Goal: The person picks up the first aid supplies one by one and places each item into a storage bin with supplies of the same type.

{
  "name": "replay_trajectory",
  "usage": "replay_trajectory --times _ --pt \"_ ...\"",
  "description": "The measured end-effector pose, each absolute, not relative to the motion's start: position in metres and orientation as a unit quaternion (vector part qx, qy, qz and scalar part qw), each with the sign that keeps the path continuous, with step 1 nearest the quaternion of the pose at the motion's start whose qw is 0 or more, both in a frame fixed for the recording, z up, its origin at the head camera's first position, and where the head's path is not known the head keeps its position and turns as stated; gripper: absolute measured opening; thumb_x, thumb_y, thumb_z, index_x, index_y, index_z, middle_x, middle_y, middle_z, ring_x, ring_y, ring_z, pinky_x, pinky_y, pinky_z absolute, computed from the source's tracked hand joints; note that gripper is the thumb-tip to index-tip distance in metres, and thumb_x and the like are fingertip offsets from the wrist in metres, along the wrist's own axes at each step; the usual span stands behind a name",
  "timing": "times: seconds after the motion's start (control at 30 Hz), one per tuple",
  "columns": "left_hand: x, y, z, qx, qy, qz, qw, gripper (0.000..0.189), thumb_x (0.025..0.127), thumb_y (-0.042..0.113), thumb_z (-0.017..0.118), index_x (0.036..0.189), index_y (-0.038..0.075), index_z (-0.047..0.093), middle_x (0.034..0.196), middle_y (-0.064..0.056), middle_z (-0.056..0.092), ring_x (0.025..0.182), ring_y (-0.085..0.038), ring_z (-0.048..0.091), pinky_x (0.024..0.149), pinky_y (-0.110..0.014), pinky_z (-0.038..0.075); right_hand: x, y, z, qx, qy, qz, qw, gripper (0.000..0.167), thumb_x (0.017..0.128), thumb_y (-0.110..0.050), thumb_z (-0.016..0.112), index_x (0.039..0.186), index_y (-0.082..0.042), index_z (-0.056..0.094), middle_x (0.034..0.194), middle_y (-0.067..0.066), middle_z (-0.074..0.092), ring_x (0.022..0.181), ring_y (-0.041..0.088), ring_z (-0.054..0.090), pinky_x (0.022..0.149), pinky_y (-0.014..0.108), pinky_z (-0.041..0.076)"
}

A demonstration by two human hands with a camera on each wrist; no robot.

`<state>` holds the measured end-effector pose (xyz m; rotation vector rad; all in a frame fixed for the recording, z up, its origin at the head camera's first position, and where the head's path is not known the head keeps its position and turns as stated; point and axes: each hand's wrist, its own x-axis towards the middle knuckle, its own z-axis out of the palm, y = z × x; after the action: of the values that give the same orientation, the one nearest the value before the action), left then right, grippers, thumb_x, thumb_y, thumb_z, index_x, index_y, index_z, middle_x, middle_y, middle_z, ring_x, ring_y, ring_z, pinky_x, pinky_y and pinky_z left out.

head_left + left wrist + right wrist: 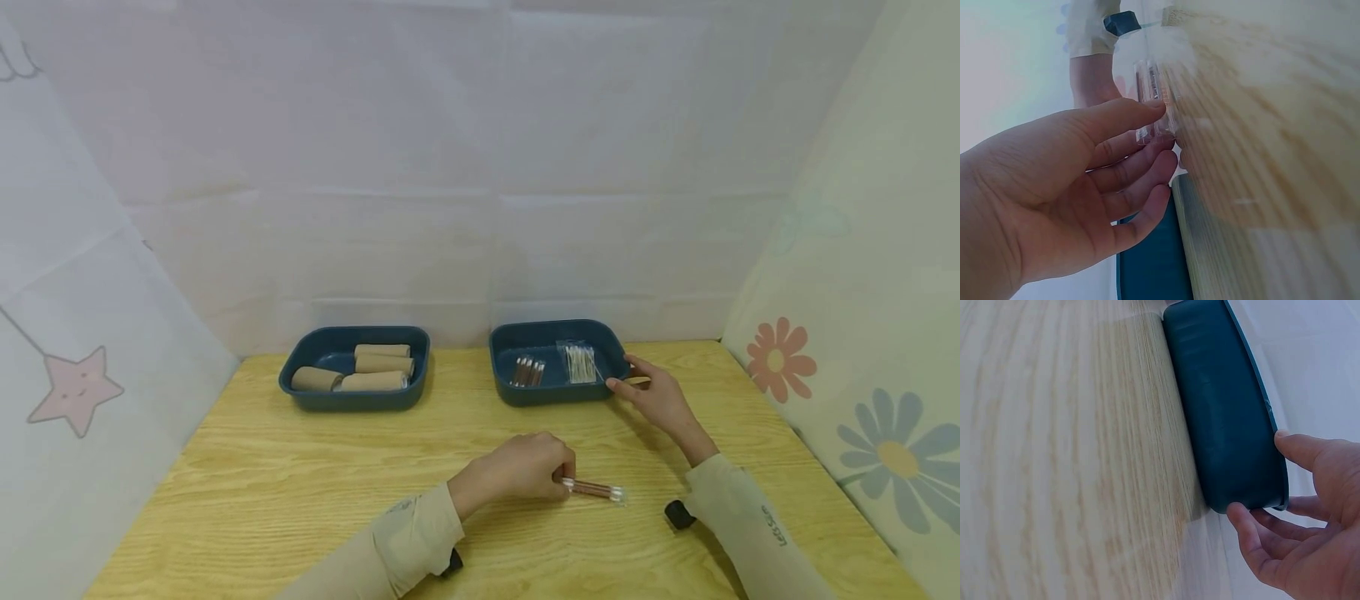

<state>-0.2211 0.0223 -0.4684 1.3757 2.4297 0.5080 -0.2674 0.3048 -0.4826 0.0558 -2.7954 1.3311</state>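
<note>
My left hand pinches one end of a clear packet of brown-stemmed cotton swabs, low over the table in front of the right tray. In the left wrist view the thumb presses on the packet, with the fingers behind it. My right hand grips the right end of the dark blue tray, thumb at the near rim and fingers round the corner. The tray's outer wall fills the right wrist view. Inside lie brown-stemmed swabs at left and a clear packet of white swabs at right.
Another dark blue tray stands at the left, with several tan rolls in it. Both trays are on the wood-grain table, close to the white back sheet. Printed sheets hang along both sides.
</note>
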Motion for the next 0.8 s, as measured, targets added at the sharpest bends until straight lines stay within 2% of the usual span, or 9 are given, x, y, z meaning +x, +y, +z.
replay_trajectory --times 0.57,0.8 --pt "-0.2212 0.0195 -0.4674 0.478 0.857 0.154 0.112 0.005 0.095 0.021 0.076 0.091 0.024 0.076 0.079 0.019 0.061 0.064 0.003 0.053 0.057 -0.019 0.045 -0.2638 0.3029 -0.4800 0.022 -0.901 0.433 0.022 0.084 0.098 -0.044 0.070 0.160 -0.002 0.031 0.143 0.030 0.048 0.118 0.044 0.059 0.084 0.051 0.057" --pt "-0.2245 0.0197 -0.4675 0.475 0.863 0.152 0.080 0.005 0.097 0.024 0.073 0.094 0.021 0.076 0.082 0.017 0.062 0.066 0.003 0.052 0.057 -0.018 0.044 -0.2647 0.3032 -0.4801 0.024 -0.902 0.431 0.023 0.084 0.097 -0.043 0.070 0.160 -0.002 0.032 0.142 0.030 0.049 0.118 0.045 0.059 0.083 0.050 0.057"
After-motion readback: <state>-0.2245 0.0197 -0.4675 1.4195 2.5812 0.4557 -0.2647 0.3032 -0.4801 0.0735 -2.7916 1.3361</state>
